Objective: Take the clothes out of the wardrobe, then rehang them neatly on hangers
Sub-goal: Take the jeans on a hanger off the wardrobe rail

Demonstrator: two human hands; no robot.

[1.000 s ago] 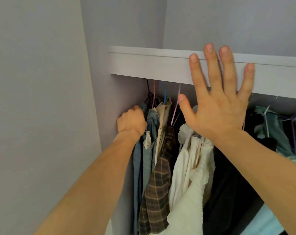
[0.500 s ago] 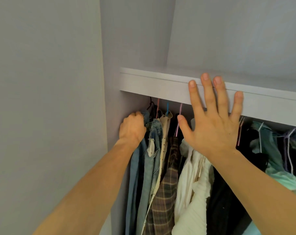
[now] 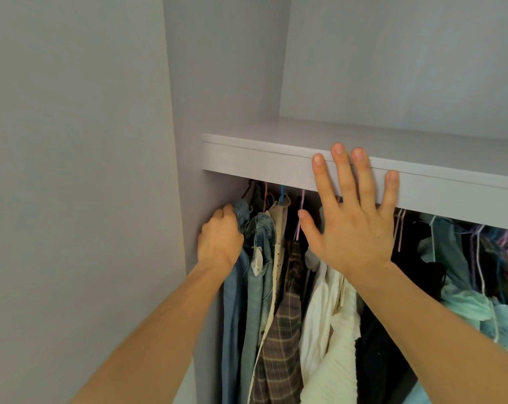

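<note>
Clothes hang crowded under a white wardrobe shelf point(image 3: 261, 158). At the far left, my left hand point(image 3: 220, 237) grips the top of a blue denim garment point(image 3: 235, 301) next to the wardrobe's side wall. My right hand point(image 3: 353, 217) is spread flat with straight fingers in front of the shelf edge, holding nothing. Between my arms hang a second denim piece point(image 3: 261, 258), a brown plaid shirt point(image 3: 282, 339) and a white garment point(image 3: 328, 325). Pink and blue hanger hooks point(image 3: 301, 214) show under the shelf. The rail is hidden.
Dark clothes point(image 3: 421, 258) and a mint green garment point(image 3: 468, 304) on thin pale hangers fill the right side. The grey wardrobe side panel point(image 3: 194, 83) and a plain wall point(image 3: 72, 170) close off the left. The compartment above the shelf shows only bare walls.
The view has tilted upward, so the shelf and both hands sit lower in the frame. My left hand keeps its grip on the denim; my right hand stays spread at the shelf edge.
</note>
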